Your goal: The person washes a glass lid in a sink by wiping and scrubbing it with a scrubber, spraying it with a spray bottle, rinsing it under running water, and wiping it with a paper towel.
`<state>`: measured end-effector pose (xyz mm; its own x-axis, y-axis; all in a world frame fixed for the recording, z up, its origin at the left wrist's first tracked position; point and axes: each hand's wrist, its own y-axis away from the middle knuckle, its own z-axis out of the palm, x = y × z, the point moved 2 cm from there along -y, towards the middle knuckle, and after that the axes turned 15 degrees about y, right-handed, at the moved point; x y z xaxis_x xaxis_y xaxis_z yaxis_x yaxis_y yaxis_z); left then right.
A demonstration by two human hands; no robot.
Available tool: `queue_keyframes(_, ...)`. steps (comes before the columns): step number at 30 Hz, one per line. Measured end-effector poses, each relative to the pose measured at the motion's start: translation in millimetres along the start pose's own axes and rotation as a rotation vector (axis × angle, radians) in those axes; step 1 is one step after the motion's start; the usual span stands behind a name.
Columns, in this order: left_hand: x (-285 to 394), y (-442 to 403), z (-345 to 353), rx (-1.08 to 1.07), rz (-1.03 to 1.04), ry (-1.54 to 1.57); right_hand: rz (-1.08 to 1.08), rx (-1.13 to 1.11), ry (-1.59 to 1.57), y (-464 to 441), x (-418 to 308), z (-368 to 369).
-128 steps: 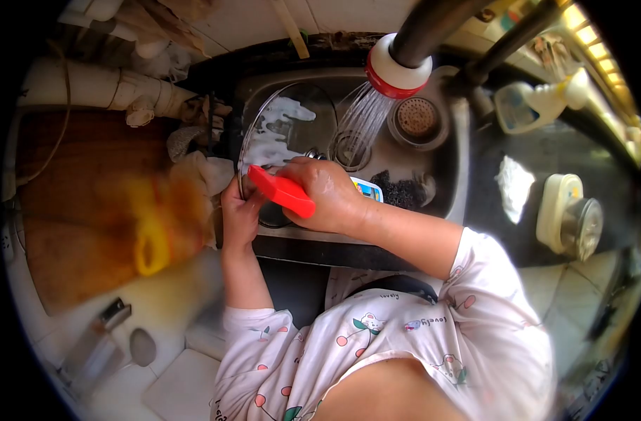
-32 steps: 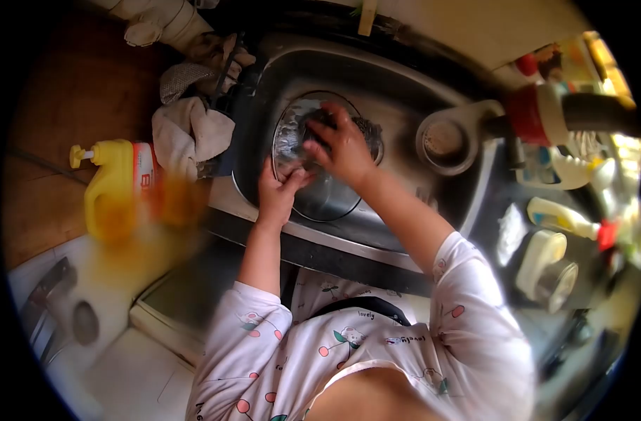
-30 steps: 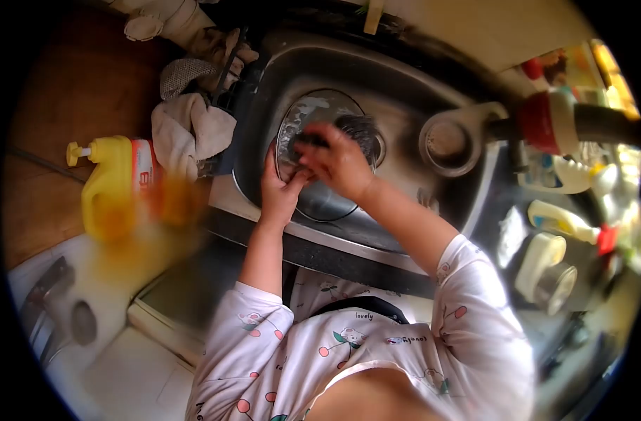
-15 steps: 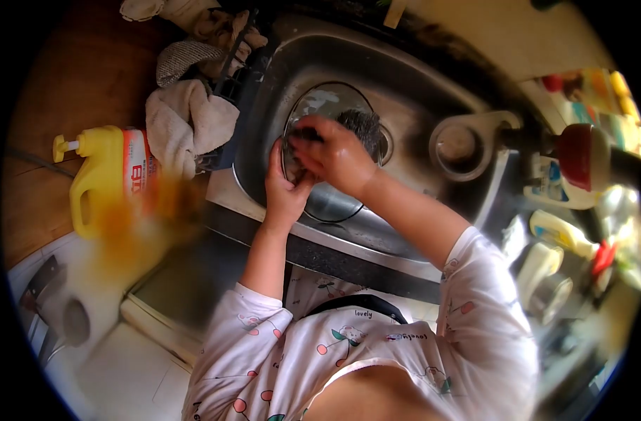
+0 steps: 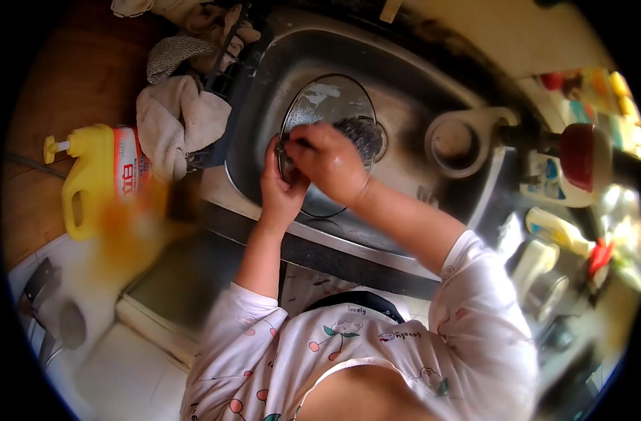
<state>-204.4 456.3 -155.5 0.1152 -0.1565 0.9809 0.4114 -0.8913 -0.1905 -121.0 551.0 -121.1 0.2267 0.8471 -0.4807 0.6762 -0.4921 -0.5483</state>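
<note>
A round glass pot lid [image 5: 331, 105] with a thin dark rim is held tilted over the sink. My left hand [image 5: 281, 188] grips its left edge, fingers partly hidden behind my right hand. My right hand [image 5: 329, 160] is closed over the lid's left part, fingers curled. Whatever is in them, if anything, is hidden. A dark, wiry scouring pad [image 5: 364, 138] shows at the lid's right side near the drain; whether it lies behind the glass I cannot tell.
The steel sink [image 5: 405, 98] surrounds the lid, with a round strainer holder [image 5: 450, 144] at its right. Left are a grey-white cloth [image 5: 180, 116] over a dark rack and a yellow pump bottle [image 5: 85, 182]. Several blurred bottles [image 5: 556, 231] stand at right.
My right hand has shifted slightly down over the lid, its fingers more curled. More of the upper glass shows now. My left hand keeps its grip. The whole view has moved a little.
</note>
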Motion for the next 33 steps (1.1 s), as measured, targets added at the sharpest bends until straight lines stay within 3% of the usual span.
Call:
queue_keyframes(3,-1.3,7.7,8.5,0.092,-0.409,0.663,0.219,0.041,0.125,-20.6,44.4,7.1)
queue_keyframes(4,-3.0,9.2,7.4,0.091,-0.442,0.671,0.150,0.031,0.117,-16.3,36.9,6.3)
queue_keyframes(7,2.1,-0.2,2.2,-0.017,-0.043,0.039,-0.064,0.000,0.099,1.3,1.5,1.7)
queue_keyframes(8,4.0,0.3,3.4,-0.047,-0.082,0.054,0.004,0.045,0.064,2.6,11.7,5.1)
queue_keyframes(11,-3.8,8.5,8.9,0.064,-0.399,0.616,0.230,0.098,0.157,-18.3,53.5,8.0)
queue_keyframes(13,-8.0,6.2,5.9,0.051,-0.348,0.537,0.195,0.076,0.091,-14.1,27.5,5.7)
queue_keyframes(14,-5.8,5.2,6.2,0.026,-0.298,0.479,-0.006,0.078,0.078,-9.3,17.6,2.0)
queue_keyframes(17,-5.6,8.3,10.5,0.023,-0.333,0.567,0.242,0.173,0.175,-12.2,55.9,11.5)
queue_keyframes(19,-1.8,7.1,9.7,0.030,-0.384,0.594,0.239,0.129,0.118,-9.2,51.2,11.5)
queue_keyframes(21,1.4,1.2,3.9,-0.038,-0.188,0.218,0.229,0.100,0.066,-8.9,41.8,10.8)
queue_keyframes(22,1.1,1.9,5.4,-0.038,-0.177,0.211,0.302,0.060,-0.106,-6.6,17.1,8.6)
queue_keyframes(23,0.7,2.5,6.9,-0.039,-0.166,0.205,0.092,0.083,-0.007,-2.6,19.0,9.3)
queue_keyframes(26,-1.2,7.3,11.3,0.046,-0.373,0.573,0.220,0.187,0.120,-14.7,57.8,10.5)
queue_keyframes(30,3.8,6.5,11.3,0.021,-0.349,0.534,0.517,0.097,0.310,24.1,138.3,17.3)
queue_keyframes(33,4.2,5.3,12.4,0.019,-0.350,0.533,0.662,-0.022,0.421,58.4,159.1,17.9)
